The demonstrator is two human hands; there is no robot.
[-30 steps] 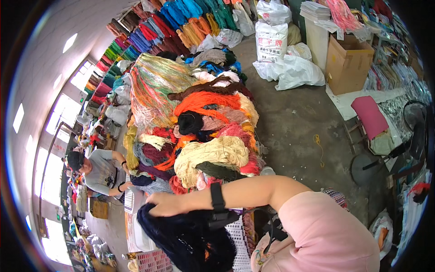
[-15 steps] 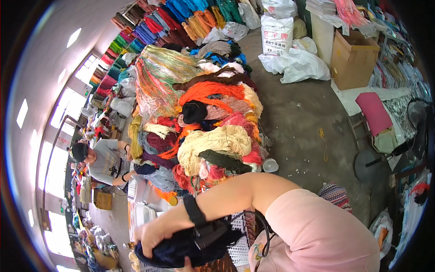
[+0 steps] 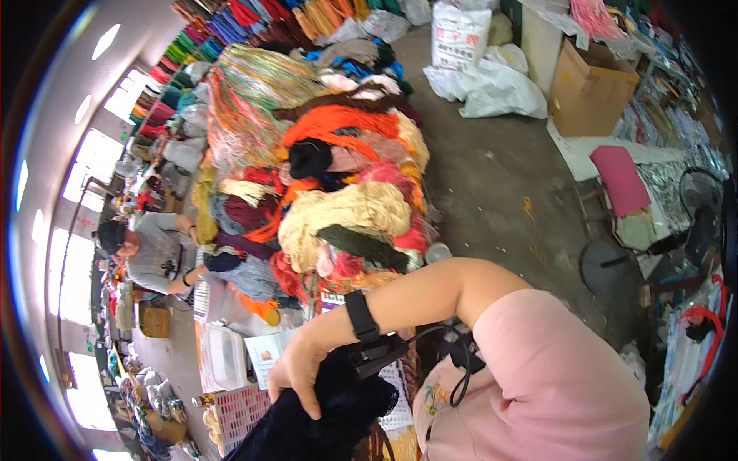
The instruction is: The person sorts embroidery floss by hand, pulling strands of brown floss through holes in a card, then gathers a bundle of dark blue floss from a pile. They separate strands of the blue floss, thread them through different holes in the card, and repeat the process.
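My right hand [image 3: 298, 375] reaches across from the right, bent at the wrist, and grips the top of a dark navy hank of yarn [image 3: 327, 422]. One finger lies over the yarn while others go behind it. The yarn spreads down past the lower edge. A black strap with a small device [image 3: 369, 338] sits on my right wrist. My left hand is out of view. Next to the yarn are a pink plastic basket [image 3: 238, 415], a clear plastic box [image 3: 227, 357] and a printed sheet with a picture [image 3: 265, 353].
Ahead lies a large pile of coloured yarn hanks, with a cream hank [image 3: 346, 215] and an orange hank [image 3: 338, 127]. A co-worker in a grey shirt [image 3: 154, 253] stands at its left side. White sacks [image 3: 503, 88], a cardboard box [image 3: 592, 88] and a pink cushion [image 3: 619, 180] are on the right.
My right hand has moved right and up relative to the basket and box, and the navy yarn now hangs lower. Left fingertips at the lower edge have gone from view. The whole view has shifted.
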